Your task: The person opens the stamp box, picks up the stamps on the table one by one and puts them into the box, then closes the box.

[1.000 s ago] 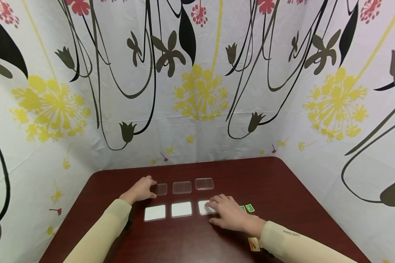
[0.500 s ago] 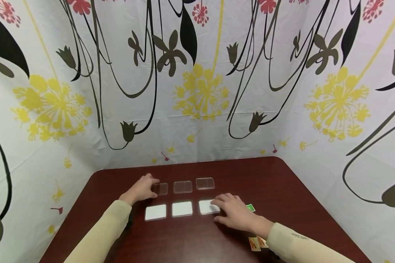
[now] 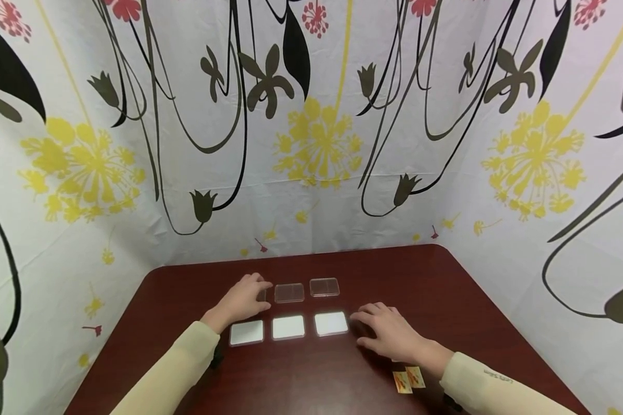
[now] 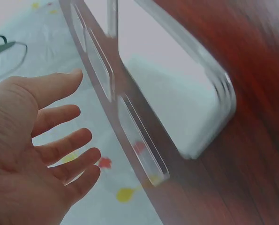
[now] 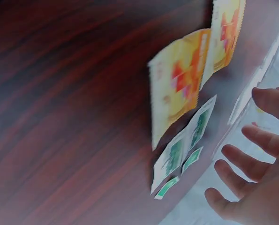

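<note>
My left hand (image 3: 243,298), fingers apart and relaxed, hovers over the leftmost clear plastic case (image 3: 262,295) of the back row and mostly hides it. Beside its fingertips lies the middle clear case (image 3: 289,293), and a third clear case (image 3: 324,287) is farther right. Nothing is between the fingers (image 4: 59,91) in the left wrist view. My right hand (image 3: 391,331) is held just right of a white-filled case (image 3: 331,324), fingers loosely bent and holding nothing. Under and beside it lie orange-yellow stamps (image 5: 179,82) and green stamps (image 5: 176,152), several in all.
Two more white-filled cases, the middle one (image 3: 288,327) and the left one (image 3: 246,332), complete the front row. Everything lies on a dark red-brown table (image 3: 311,380). A white floral curtain (image 3: 311,219) stands along its back and sides.
The left hand has shifted right along the back row, toward the middle clear case. My right hand has drawn back to the right, off the right white-filled case, now fully visible.
</note>
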### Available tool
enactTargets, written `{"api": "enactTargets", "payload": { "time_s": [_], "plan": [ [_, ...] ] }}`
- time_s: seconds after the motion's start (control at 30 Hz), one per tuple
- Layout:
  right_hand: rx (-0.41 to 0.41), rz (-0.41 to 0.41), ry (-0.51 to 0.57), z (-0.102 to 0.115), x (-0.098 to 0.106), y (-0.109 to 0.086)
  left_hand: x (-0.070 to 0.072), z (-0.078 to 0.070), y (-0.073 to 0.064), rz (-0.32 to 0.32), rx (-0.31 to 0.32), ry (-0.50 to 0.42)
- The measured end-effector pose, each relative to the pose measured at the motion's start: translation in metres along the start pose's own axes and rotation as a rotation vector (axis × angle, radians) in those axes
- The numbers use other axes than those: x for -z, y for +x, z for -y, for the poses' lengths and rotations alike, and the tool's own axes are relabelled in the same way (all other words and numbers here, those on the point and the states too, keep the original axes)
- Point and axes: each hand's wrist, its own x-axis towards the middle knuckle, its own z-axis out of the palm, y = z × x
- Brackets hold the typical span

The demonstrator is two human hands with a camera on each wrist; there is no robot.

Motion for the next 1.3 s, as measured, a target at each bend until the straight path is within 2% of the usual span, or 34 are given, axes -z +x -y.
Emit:
{"api": "enactTargets", "payload": {
  "time_s": [0.17,0.33,0.5,0.73,0.97,1.13,1.3],
  "plan": [
    [-0.02,-0.009,0.005,-0.008,0.004,-0.008,-0.006,-0.016,0.0,0.022,-0.053,-0.032],
    [-0.052,-0.01,0.02,-0.018,0.008,-0.019,-0.011,-0.028,0.0,0.078,-0.099,-0.061],
    [-0.075,-0.028,0.029,-0.03,0.013,-0.03,-0.018,-0.041,-0.001,0.114,-0.12,-0.053],
    [-0.11,-0.068,0.023,-0.044,0.016,-0.041,-0.03,-0.059,0.0,0.112,-0.158,-0.045],
    [-0.146,-0.112,0.027,-0.058,0.012,-0.045,-0.044,-0.071,0.007,0.103,-0.192,0.015],
    [-0.149,-0.144,0.027,-0.067,0.005,-0.046,-0.053,-0.079,0.012,0.107,-0.198,0.025],
    [-0.13,-0.179,-0.003,-0.073,0.0,-0.046,-0.059,-0.086,0.014,0.118,-0.177,0.032]
  ]
}}
